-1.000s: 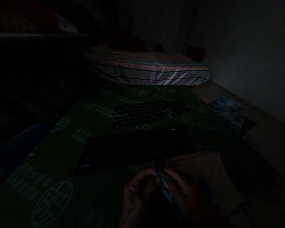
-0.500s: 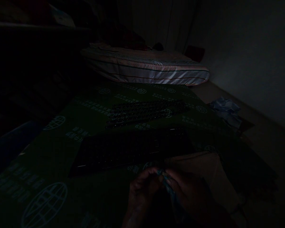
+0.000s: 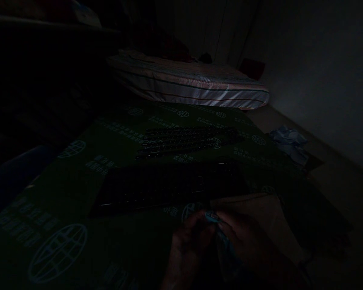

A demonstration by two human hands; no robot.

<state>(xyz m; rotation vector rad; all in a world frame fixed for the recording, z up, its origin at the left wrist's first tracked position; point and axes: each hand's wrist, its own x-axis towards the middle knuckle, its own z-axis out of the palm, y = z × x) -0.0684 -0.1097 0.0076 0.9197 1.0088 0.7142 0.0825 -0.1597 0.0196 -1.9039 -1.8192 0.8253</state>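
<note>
In dim light, my left hand [image 3: 189,237] and my right hand [image 3: 245,235] meet at the lower middle of the head view. Both are closed, fingertips pinching a bluish cloth [image 3: 212,216] whose loose part hangs below the right fingers. Anything small wrapped in the cloth is hidden. Just beyond the hands, a black keyboard [image 3: 169,187] lies on a green printed board [image 3: 57,193]. Behind it, several rows of small black pieces that look like keycaps [image 3: 181,141] are laid out on the same board.
A tan flat piece [image 3: 266,209] lies under and right of my right hand. Beyond the board stands a bed with a striped sheet [image 3: 193,86]. Crumpled pale plastic or cloth [image 3: 287,139] is on the floor at right, near a pale wall [image 3: 326,68]. The left side is very dark.
The view has shifted slightly. Both hands sit a little further right, and the cloth between the fingertips is bunched differently. The keyboard and the rows of pieces stay in place.
</note>
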